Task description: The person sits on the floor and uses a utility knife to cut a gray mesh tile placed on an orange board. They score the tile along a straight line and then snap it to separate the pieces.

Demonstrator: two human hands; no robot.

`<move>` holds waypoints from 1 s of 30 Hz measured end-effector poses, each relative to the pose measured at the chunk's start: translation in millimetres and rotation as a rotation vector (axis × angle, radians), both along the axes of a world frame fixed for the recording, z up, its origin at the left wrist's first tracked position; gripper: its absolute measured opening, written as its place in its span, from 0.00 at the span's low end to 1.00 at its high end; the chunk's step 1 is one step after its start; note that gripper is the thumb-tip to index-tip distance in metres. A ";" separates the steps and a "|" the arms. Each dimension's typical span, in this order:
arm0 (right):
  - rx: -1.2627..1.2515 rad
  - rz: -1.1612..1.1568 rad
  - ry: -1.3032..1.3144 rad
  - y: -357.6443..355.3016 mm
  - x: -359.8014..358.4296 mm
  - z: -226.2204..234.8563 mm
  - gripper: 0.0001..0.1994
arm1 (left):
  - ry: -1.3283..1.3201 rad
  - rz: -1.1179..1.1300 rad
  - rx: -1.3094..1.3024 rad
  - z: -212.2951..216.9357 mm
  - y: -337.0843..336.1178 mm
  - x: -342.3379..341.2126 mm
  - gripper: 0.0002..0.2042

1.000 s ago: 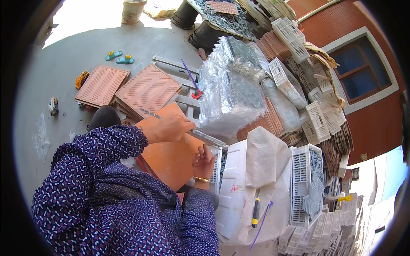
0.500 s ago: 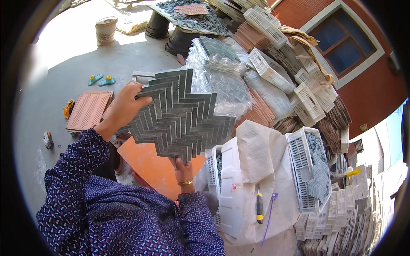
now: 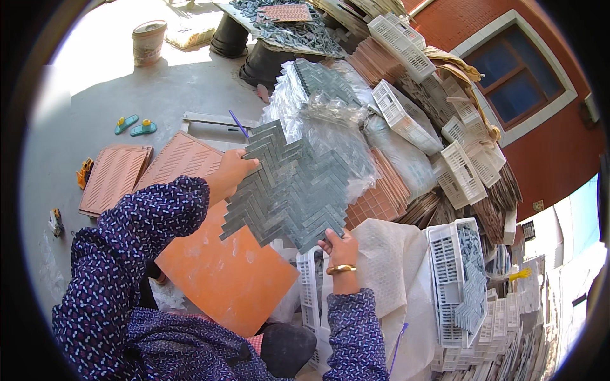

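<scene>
A grey-green herringbone mosaic tile sheet is held up in front of me, tilted, with zigzag edges. My left hand grips its upper left edge, thumb over the face. At the lower right corner my right hand, with a gold bangle at the wrist, pinches the sheet. Below the sheet lies a bare orange board. Beyond it rests a stack of similar mosaic sheets in clear plastic wrap.
Pink slotted template boards lie at left beside teal slippers. At right stands a white crate of tile pieces, next to a pale cloth. A table heaped with tile strips is at the back; a bucket stands nearby.
The mosaic sheet has moved right and turned, its face now brighter. Both hands have shifted right with it, the right one now at the lower right corner. More of the orange board shows.
</scene>
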State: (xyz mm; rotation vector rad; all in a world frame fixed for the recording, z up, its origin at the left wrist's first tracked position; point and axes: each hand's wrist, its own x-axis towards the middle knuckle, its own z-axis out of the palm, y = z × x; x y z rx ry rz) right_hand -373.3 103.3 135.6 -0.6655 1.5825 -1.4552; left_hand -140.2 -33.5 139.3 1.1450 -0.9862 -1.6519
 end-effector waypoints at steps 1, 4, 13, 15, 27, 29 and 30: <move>0.056 0.012 0.121 -17.5 -28.7 14.5 0.09 | 0.048 -0.016 0.052 -0.5 -21.9 -27.1 0.08; 0.163 0.073 0.257 -75.8 -101.0 51.4 0.08 | 0.072 -0.114 0.091 -15.2 -92.1 -95.0 0.07; 0.195 -0.148 -0.044 -192.1 -209.4 17.2 0.07 | -1.191 -0.307 -1.117 -70.8 -194.4 -185.4 0.08; 0.168 -0.210 -0.051 -213.9 -205.5 7.9 0.07 | -1.400 -0.391 -1.117 -59.3 -192.9 -180.5 0.09; 0.463 -0.006 0.914 -242.3 -208.3 -28.3 0.25 | -0.633 -0.525 -0.310 -50.0 -213.7 -157.7 0.20; 0.519 0.234 1.468 -239.2 -174.3 -20.6 0.27 | -0.590 -0.390 -0.416 -60.1 -200.8 -152.3 0.20; 0.539 0.317 1.455 -236.8 -155.1 -15.0 0.28 | -0.854 -0.294 -0.699 -63.3 -188.2 -149.8 0.23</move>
